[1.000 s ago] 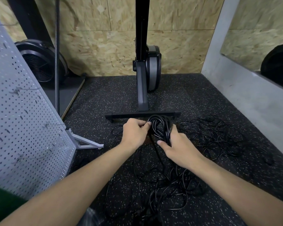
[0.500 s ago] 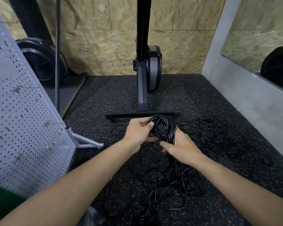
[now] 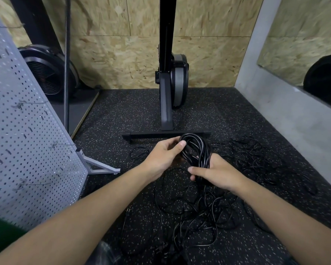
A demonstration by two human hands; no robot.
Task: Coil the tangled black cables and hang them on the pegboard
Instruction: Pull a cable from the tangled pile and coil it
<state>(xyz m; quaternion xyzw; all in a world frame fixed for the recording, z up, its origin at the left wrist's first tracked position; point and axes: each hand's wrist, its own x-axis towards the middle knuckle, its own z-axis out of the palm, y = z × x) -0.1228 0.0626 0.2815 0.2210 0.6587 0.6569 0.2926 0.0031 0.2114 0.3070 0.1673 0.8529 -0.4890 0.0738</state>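
We kneel or stand over a black speckled rubber floor [image 3: 122, 115] that runs back to a chipboard wall [image 3: 113, 54], with a grey concrete wall [image 3: 294, 121] closing off the right side. At our left the grey pegboard [image 3: 27, 150] leans on its metal foot [image 3: 101, 169], well apart from the cables. A black upright machine [image 3: 165, 73] stands at the back wall, and its flat base bar [image 3: 166, 135] lies across the floor just beyond our hands.

The loose black cables [image 3: 208, 211] sprawl over the floor beneath and to the right of our forearms, a tangle of thin loops with no clear order. Above that mess we hold a coil [image 3: 196, 148] of several thick loops off the floor, in front of the base bar.

Our right hand [image 3: 218, 173] grips the coil's lower end, thumb laid across the strands and fingers wrapped behind them. Our left hand [image 3: 161, 157] holds the upper left of the coil, fingers curled and the thumb tip pressed on the top loop. Thin wire hooks [image 3: 61, 144] jut from the pegboard with nothing on them.
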